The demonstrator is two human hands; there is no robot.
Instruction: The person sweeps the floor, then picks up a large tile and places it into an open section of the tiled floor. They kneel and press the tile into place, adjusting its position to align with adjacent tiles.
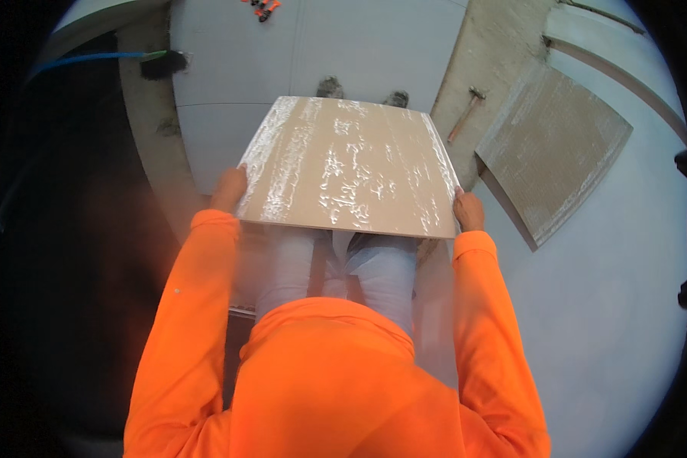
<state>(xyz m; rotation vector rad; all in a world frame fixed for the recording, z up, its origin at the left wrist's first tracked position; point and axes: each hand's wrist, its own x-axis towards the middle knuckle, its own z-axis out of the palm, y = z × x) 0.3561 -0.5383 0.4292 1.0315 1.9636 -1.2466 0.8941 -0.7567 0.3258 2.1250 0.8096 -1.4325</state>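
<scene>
A large square tile (382, 168) is held up in front of my body, its beige underside facing up with wet-looking white streaks and smears over it. My left hand (230, 189) is closed on the tile's left edge near its close corner. On the opposite edge, my right hand (468, 210) grips the tile, thumb toward the top face. The fingers underneath are hidden by the tile.
To the right, another beige tile (557, 145) lies tilted with white smears. A hammer (464, 114) lies on the bare strip beside the grey tiled floor (237, 57). A dark-bristled brush (164, 66) with a blue handle is at far left; small orange-and-black items (264, 10) lie at the top.
</scene>
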